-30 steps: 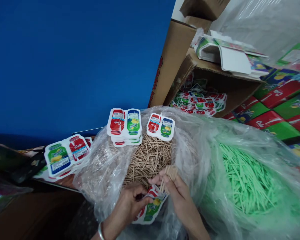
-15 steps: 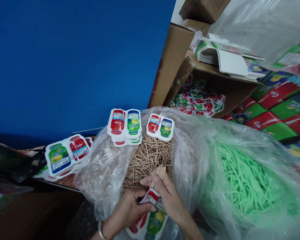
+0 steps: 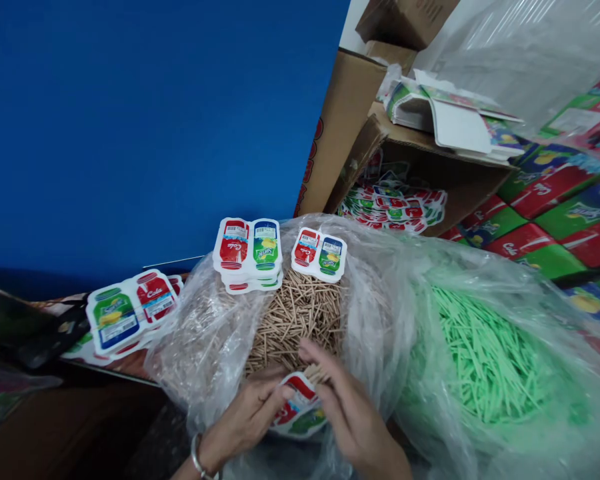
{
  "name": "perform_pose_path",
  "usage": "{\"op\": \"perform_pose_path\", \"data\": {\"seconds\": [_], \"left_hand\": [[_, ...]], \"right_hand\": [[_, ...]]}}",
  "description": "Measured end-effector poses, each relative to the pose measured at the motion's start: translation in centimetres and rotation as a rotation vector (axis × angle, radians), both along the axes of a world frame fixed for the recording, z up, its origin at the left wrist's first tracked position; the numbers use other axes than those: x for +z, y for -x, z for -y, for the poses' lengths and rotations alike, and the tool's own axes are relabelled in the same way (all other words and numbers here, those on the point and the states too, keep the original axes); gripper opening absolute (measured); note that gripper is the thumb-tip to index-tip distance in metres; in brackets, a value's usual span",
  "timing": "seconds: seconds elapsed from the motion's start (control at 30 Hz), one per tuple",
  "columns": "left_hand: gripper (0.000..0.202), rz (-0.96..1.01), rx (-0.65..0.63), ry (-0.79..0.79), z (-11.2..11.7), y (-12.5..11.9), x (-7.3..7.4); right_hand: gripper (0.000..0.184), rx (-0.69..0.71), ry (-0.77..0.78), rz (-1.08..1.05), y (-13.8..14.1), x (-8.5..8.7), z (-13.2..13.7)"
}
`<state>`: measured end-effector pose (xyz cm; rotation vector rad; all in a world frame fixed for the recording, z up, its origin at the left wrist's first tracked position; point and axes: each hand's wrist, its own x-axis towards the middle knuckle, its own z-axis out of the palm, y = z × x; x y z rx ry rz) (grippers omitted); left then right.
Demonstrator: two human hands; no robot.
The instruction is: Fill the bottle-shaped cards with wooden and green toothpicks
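Note:
My left hand [image 3: 253,408], with a bracelet at the wrist, is closed on the left edge of a printed cola-and-lemon pouch [image 3: 300,398], thumb on its front. My right hand [image 3: 353,408] curls round a small bundle of thin brown sticks [image 3: 316,373] at the pouch's upper right. The sticks' lower ends are hidden by the pouch and fingers. Just beyond both hands lies a heap of the same sticks [image 3: 303,310] in a clear plastic bag [image 3: 375,320]. On its far side rest a stack of printed pouches [image 3: 250,250] and a smaller pouch pile [image 3: 319,255].
More pouches [image 3: 130,313] lie at left beside a black object. A plastic bag of green strips [image 3: 485,360] stands at right. Behind it are an open carton [image 3: 475,177] holding many pouches and stacked printed boxes [image 3: 550,193]. A blue panel [image 3: 145,120] rises at the back left.
The stick bundle now shows much less above the pouch. My right hand has shifted slightly down and right, and the pouch faces me more flatly. A lower printed pouch is no longer seen separately.

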<state>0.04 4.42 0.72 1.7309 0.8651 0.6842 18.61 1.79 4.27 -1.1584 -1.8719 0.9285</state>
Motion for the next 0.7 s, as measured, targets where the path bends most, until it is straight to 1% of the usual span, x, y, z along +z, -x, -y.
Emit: {"op": "perform_pose_path", "data": {"seconds": [0.07,0.13,0.2,0.27,0.3,0.37,0.43,0.47,0.53,0.57,0.67,0.7], "left_hand": [[0.048,0.022,0.020,0.041,0.0,0.0,-0.3],[0.046,0.031,0.043,0.083,0.1,0.2,-0.6],[0.047,0.033,0.075,0.112,0.2,0.3,-0.9],[0.051,0.037,0.099,0.122,0.4,0.4,-0.9],[0.052,0.038,0.108,0.126,0.4,0.4,-0.9],[0.054,0.069,0.144,0.177,0.6,0.4,-0.8],[0.057,0.149,0.228,0.318,0.5,0.2,-0.8],[0.060,0.196,0.279,0.412,0.5,0.1,-0.9],[0.065,0.287,0.340,0.571,0.2,-0.3,-1.2],[0.064,0.323,0.328,0.609,0.1,-0.5,-1.3],[0.065,0.393,0.219,0.614,-0.2,-1.4,-1.5],[0.065,0.387,0.222,0.629,-0.2,-1.8,-1.4]], "right_hand": [[0.052,0.060,-0.115,0.181,-0.2,0.3,0.0],[0.050,0.057,-0.176,0.237,-0.4,0.5,0.0],[0.044,0.047,-0.175,0.250,-0.3,0.6,0.1],[0.033,0.028,-0.141,0.212,-0.3,0.5,0.0],[0.029,-0.023,-0.115,0.165,-0.3,0.4,0.0],[0.024,-0.193,-0.076,0.060,-0.7,0.1,0.0],[0.019,-0.360,-0.042,0.010,-1.2,-0.2,0.1],[0.016,-0.407,-0.022,-0.003,-1.5,-0.3,0.2],[0.007,-0.441,-0.001,-0.027,-1.8,-0.6,0.5],[0.007,-0.446,-0.015,-0.039,-1.7,-0.7,0.7],[0.011,-0.462,-0.148,-0.050,-0.8,-0.8,1.1],[0.011,-0.453,-0.185,-0.046,-0.5,-0.8,1.1]]}}
